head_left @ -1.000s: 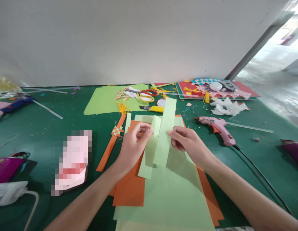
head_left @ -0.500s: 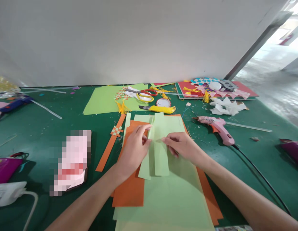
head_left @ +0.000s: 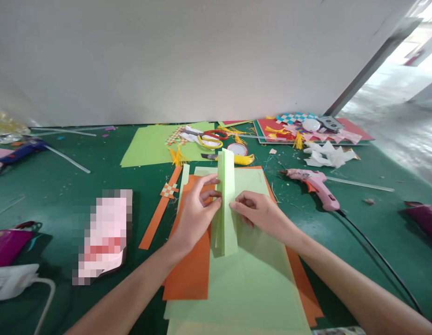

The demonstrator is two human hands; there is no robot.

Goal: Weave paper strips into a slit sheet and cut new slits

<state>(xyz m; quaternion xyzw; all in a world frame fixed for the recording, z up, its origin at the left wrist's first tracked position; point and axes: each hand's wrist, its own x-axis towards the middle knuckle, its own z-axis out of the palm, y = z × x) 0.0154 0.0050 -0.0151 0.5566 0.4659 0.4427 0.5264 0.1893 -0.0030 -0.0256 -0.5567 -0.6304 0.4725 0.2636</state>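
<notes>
Between my hands a folded strip of light green paper (head_left: 230, 223) stands raised, with a crease along its length. My left hand (head_left: 198, 207) pinches its left side between thumb and fingers. On the other side my right hand (head_left: 256, 207) grips the right edge, thumb and forefinger closed on it. Under both hands lie larger light green sheets (head_left: 258, 288). Orange paper (head_left: 188, 274) lies on them at the left, partly behind my left forearm. An orange bookmark-like strip (head_left: 155, 221) with a woven checkered piece and a yellow tassel lies further left.
Behind the paper lie a yellow utility knife (head_left: 244, 160), scissors (head_left: 211, 138) and bright green sheets (head_left: 142, 146). To the right rests a pink glue gun (head_left: 312, 181) with its cord. A phone-like object (head_left: 107, 228), blurred out, lies at the left, near a white plug (head_left: 13, 281).
The green strip has been lifted and its two sides brought closer together along the crease. My right hand has shifted slightly left with its edge.
</notes>
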